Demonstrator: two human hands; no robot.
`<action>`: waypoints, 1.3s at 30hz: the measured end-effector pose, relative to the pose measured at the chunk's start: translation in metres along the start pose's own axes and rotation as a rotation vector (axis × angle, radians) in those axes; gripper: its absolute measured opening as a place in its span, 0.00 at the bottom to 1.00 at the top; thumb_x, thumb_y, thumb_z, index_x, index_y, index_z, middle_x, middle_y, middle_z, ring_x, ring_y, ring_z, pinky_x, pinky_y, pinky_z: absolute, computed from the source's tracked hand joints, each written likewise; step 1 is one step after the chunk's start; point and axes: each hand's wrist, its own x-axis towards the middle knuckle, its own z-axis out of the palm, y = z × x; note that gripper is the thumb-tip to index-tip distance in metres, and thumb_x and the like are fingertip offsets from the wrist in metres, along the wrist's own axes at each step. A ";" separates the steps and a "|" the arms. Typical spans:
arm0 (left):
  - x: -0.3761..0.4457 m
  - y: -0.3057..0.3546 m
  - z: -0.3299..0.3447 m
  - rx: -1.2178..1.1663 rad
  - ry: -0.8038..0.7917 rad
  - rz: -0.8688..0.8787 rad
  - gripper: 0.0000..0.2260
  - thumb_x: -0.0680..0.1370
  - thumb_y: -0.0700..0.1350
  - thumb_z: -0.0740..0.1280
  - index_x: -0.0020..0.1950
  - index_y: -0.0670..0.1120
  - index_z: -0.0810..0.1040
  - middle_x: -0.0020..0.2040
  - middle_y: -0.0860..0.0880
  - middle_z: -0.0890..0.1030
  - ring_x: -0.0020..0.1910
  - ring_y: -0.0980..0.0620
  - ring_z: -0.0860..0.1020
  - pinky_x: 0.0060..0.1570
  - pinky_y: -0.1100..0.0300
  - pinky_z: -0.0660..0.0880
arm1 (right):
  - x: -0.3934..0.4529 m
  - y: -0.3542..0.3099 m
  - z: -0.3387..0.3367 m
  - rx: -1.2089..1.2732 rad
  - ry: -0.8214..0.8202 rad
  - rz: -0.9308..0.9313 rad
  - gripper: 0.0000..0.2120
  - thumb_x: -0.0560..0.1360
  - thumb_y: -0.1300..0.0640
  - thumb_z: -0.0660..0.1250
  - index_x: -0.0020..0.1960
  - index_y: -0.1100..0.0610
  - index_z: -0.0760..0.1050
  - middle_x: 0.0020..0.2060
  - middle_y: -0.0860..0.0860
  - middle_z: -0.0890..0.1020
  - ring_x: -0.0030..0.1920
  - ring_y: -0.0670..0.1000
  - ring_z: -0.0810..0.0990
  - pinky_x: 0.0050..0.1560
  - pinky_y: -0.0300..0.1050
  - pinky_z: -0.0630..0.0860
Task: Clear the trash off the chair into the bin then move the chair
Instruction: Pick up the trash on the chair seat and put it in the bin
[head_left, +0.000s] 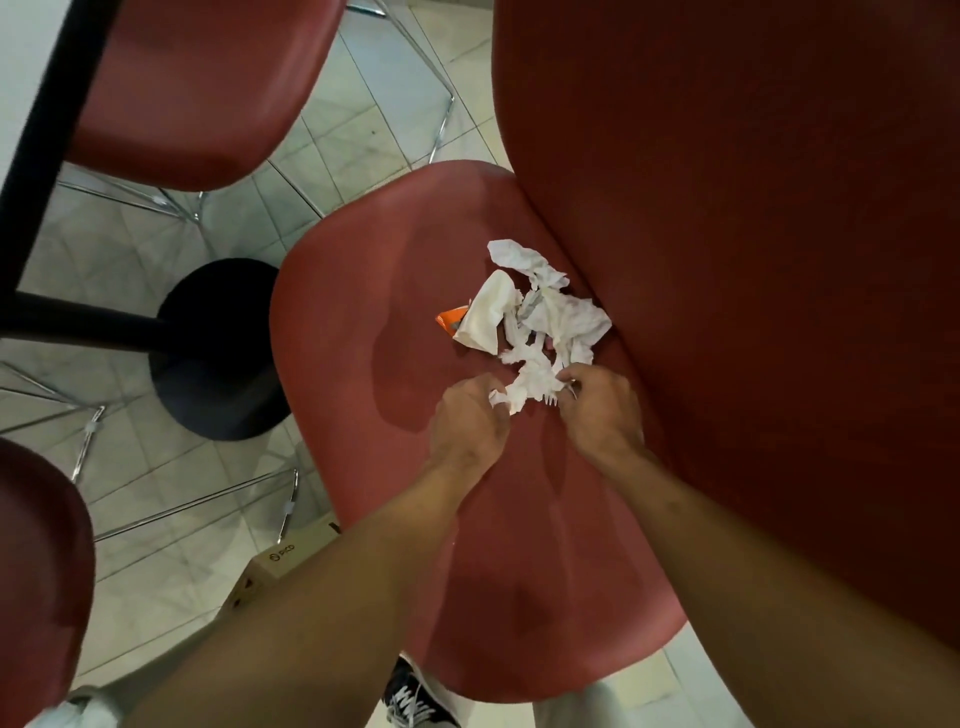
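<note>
A red plastic chair (426, 291) fills the middle of the view, its tall backrest on the right. On the seat lies a heap of crumpled white tissues (550, 312), with an orange wrapper (451, 318) poking out on the left. At the near edge of the heap, my left hand (470, 423) pinches a scrap of tissue. My right hand (597, 402) closes on the same crumpled tissue, beside a white plastic fork (550, 399). No bin is clearly in view.
A black table pedestal base (218, 348) stands left of the chair. Another red chair (197, 88) is at upper left and a third (41, 582) at lower left. A cardboard box (280, 561) sits on the tiled floor by my left arm.
</note>
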 end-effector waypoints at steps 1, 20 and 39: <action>-0.006 0.001 -0.007 0.002 0.004 -0.017 0.08 0.76 0.44 0.66 0.54 0.50 0.80 0.48 0.49 0.82 0.48 0.46 0.80 0.47 0.53 0.77 | -0.005 -0.003 -0.005 0.006 -0.003 -0.002 0.12 0.75 0.59 0.66 0.57 0.51 0.80 0.51 0.53 0.83 0.52 0.56 0.81 0.51 0.48 0.78; -0.202 -0.114 -0.141 -0.182 0.278 -0.131 0.08 0.76 0.46 0.66 0.53 0.54 0.79 0.48 0.48 0.82 0.47 0.46 0.78 0.43 0.60 0.69 | -0.218 -0.131 0.002 0.088 -0.013 -0.216 0.11 0.75 0.59 0.67 0.56 0.53 0.81 0.40 0.47 0.81 0.41 0.47 0.79 0.46 0.40 0.74; -0.412 -0.377 -0.175 -0.551 0.686 -0.568 0.07 0.75 0.45 0.67 0.51 0.48 0.81 0.49 0.49 0.83 0.47 0.50 0.78 0.47 0.62 0.71 | -0.414 -0.244 0.203 -0.029 -0.307 -0.508 0.08 0.76 0.61 0.67 0.53 0.56 0.81 0.30 0.40 0.73 0.32 0.41 0.72 0.36 0.33 0.67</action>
